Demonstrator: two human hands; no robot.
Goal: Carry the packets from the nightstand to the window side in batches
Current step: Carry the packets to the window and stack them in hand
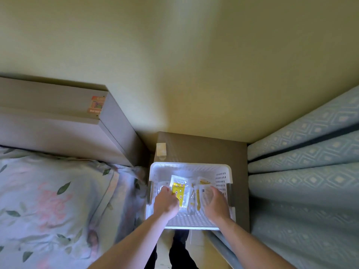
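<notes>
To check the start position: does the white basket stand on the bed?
No, the white basket stands on the brown nightstand, between the bed and the curtain.

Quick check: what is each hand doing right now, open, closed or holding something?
Left hand: closed on a yellow packet in the basket.
Right hand: on the clear packets, fingers curled round them; exact grip hard to see.

Brown nightstand [211,150] carries white perforated basket [191,167] at front, small pale square object [161,149] at back-left corner.
</notes>
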